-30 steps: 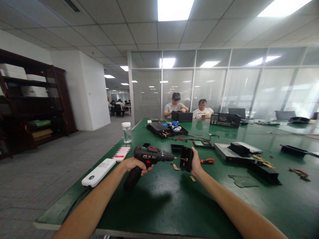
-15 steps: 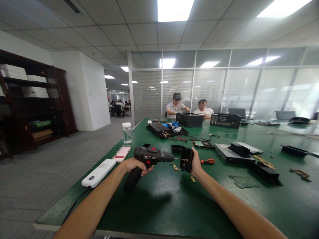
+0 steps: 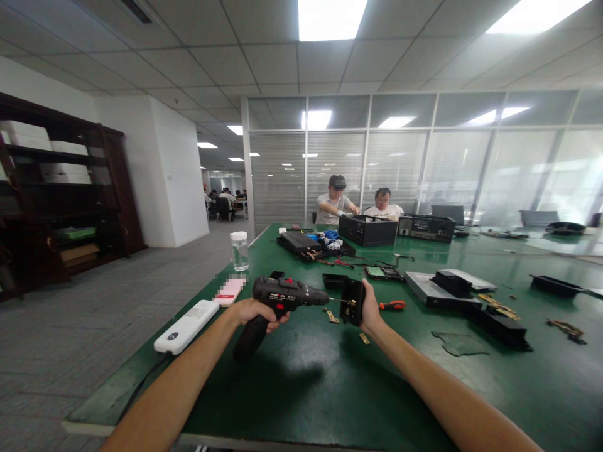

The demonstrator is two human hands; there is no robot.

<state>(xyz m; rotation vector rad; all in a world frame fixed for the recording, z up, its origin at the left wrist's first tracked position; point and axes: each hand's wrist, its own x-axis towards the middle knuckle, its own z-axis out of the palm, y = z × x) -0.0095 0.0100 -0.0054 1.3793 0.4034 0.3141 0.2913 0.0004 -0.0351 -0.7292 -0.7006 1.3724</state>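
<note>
My left hand is wrapped round the grip of a black cordless drill with red switches. The drill lies level in the air, its thin bit pointing right. The bit's tip reaches into a small open black plastic housing, where brass-coloured metal shows inside. From the right, my right hand holds that housing upright above the table; most of its fingers are hidden behind it. Small brass strips lie on the table just below, and an orange-and-black screwdriver rests right of my right hand.
On the green table stand a white power strip, a pink box and a clear jar at left. Black housings, a silver drive and a glass shard lie right. Two people sit beyond black cases.
Both my hands, the drill and the housing stay almost in place. Across the table, a co-worker has shifted a black case slightly to the right and nearer.
</note>
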